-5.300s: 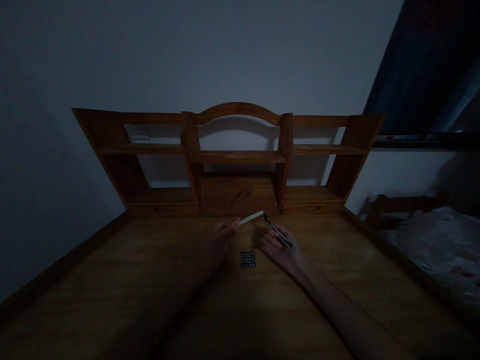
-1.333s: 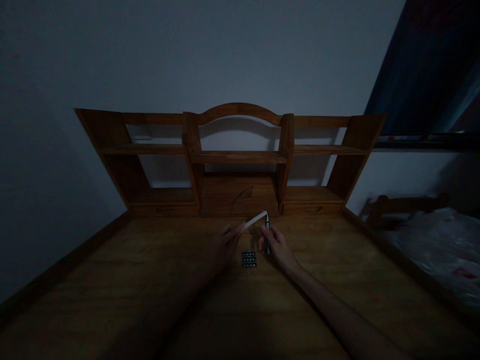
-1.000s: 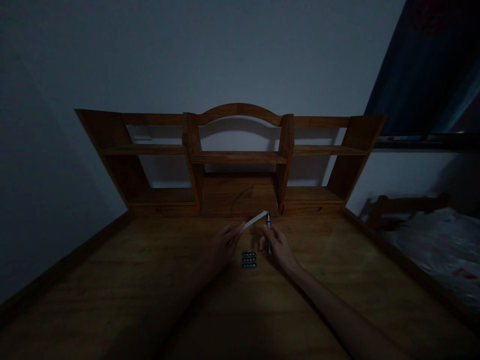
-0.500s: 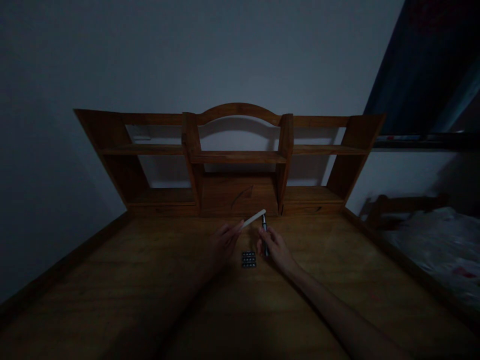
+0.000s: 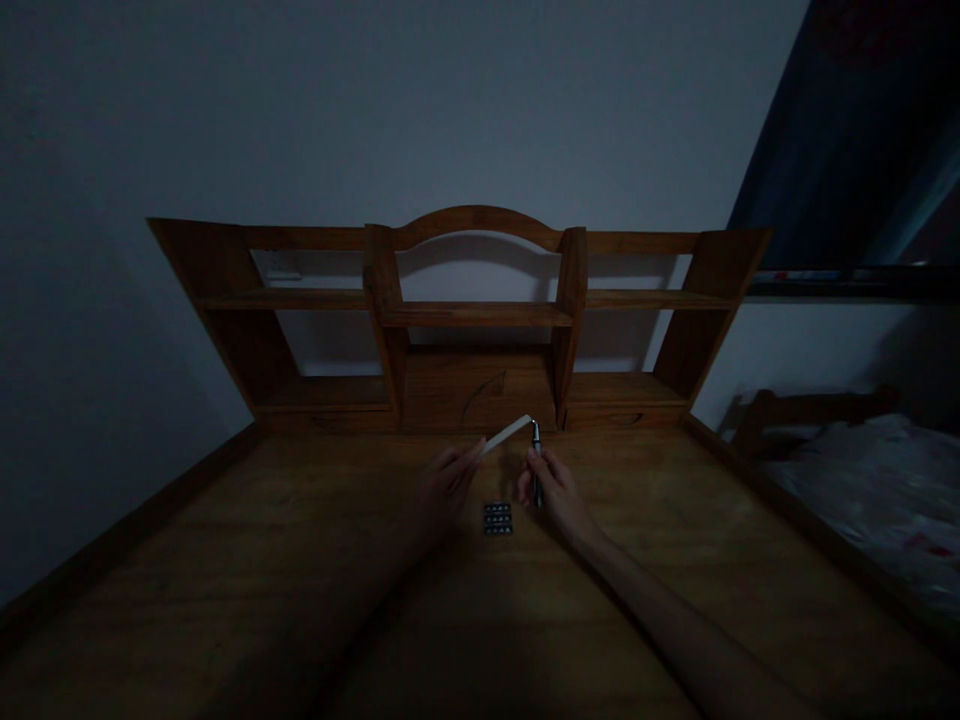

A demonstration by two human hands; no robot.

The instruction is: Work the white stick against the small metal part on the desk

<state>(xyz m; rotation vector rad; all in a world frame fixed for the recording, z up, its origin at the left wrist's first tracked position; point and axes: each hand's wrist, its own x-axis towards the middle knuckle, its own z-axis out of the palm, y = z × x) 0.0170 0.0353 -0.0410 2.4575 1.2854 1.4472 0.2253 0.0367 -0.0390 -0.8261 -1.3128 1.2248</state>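
My left hand (image 5: 450,482) is closed on one end of a slim white stick (image 5: 507,435), which slants up to the right. In my right hand (image 5: 553,492), fingers wrapped round, is a dark pen-shaped tool (image 5: 537,478) with a shiny silver upper end, held nearly upright. The tool's tip is right beside the far end of the white stick; whether they touch I cannot tell. Between and below my hands a small dark rectangular piece (image 5: 498,519) with three rows of pale marks lies on the wooden desk (image 5: 480,610).
A wooden shelf unit (image 5: 477,315) stands along the back of the desk against the wall. Raised wooden edges (image 5: 780,510) run down the desk's sides. At the right are a clear plastic-wrapped bundle (image 5: 877,490) and a dark curtain (image 5: 847,140). The light is dim.
My right hand has shifted the pen-shaped tool slightly right and up, and its silver end shows more clearly. The white stick has risen very slightly. The dark rectangular piece has stayed put.
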